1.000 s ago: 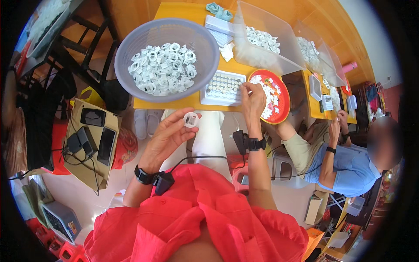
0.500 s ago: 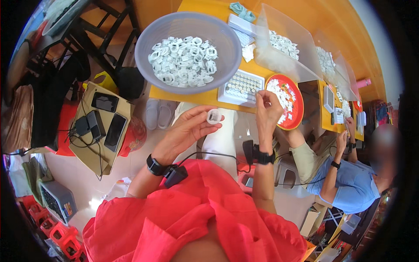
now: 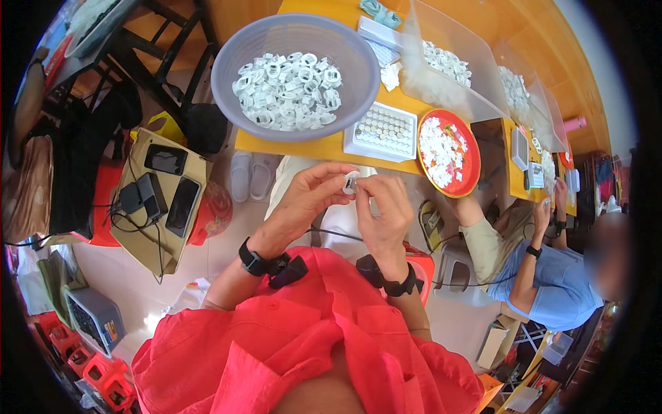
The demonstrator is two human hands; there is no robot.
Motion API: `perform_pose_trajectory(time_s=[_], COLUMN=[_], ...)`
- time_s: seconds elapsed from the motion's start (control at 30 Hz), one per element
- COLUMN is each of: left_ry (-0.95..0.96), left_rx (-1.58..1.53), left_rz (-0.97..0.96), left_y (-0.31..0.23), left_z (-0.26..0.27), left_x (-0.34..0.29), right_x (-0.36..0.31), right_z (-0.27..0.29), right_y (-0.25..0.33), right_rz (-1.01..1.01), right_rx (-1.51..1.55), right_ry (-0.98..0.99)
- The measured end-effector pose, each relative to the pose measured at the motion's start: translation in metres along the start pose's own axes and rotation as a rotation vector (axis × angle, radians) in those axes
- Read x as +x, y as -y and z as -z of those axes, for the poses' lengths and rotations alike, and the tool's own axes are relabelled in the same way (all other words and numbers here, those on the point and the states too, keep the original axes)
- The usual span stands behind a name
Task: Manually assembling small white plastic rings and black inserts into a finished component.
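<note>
1. In the middle of the frame, the left hand [image 3: 303, 200] and right hand [image 3: 383, 210] met.
2. Both hands' fingers pinched one small white ring [image 3: 351, 183].
3. Above sat a grey bowl [image 3: 238, 55] on the yellow table [image 3: 324, 146].

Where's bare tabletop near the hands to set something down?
Little. A thin yellow strip of table lies below the grey bowl, left of the white tray. Right of it, tray and red plate crowd the edge. Both hands, left and right, pinch a small white ring.
</note>
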State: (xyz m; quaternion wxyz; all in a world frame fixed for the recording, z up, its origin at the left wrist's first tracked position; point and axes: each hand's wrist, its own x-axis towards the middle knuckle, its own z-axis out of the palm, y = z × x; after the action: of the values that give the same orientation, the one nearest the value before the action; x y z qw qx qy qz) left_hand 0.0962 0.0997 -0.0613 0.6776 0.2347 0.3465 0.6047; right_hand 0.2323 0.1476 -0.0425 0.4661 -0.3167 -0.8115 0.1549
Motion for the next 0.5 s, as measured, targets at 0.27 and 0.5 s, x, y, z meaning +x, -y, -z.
perform_pose_trajectory(time_s=[0.27,0.5], left_ry=[-0.007,0.002], left_rx=[0.052,0.121], left_rz=[-0.033,-0.056], left_y=[0.0037,0.0037], left_z=[0.0029,0.0056], left_x=[-0.0015,-0.002], right_x=[-0.0035,-0.0019], right_z=[-0.0046,-0.0015], right_y=[0.0021,0.0022], right_rz=[0.075,0.013], right_rx=[-0.088,-0.04], right_ry=[0.016,0.089])
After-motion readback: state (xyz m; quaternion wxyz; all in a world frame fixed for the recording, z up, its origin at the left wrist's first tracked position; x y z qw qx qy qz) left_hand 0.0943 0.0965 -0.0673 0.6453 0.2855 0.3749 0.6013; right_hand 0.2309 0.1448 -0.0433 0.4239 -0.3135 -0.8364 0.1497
